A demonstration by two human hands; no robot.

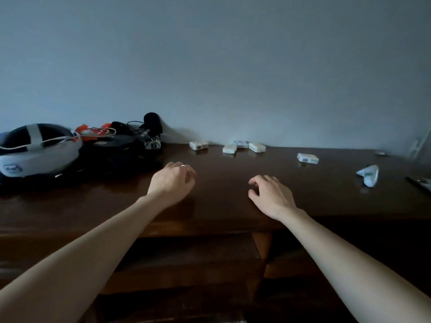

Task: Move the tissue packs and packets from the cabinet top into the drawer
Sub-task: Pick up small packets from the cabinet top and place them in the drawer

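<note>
Several small white tissue packs lie on the dark wooden cabinet top (221, 187): one (198, 145) near the wall, a cluster of three (242, 146) to its right, and one (307, 158) further right. A crumpled white packet (369, 174) lies at the far right. My left hand (173, 181) hovers over the cabinet top with fingers loosely curled and nothing in it. My right hand (270, 194) does the same, in front of the cluster. Below the front edge a drawer (186, 264) looks pulled out; its inside is dark.
At the left stand a grey and black headset (35, 152), a black case with cables and orange parts (112, 141), and a black microphone (152, 123). A dark flat object (419, 183) lies at the right edge. A grey wall rises behind.
</note>
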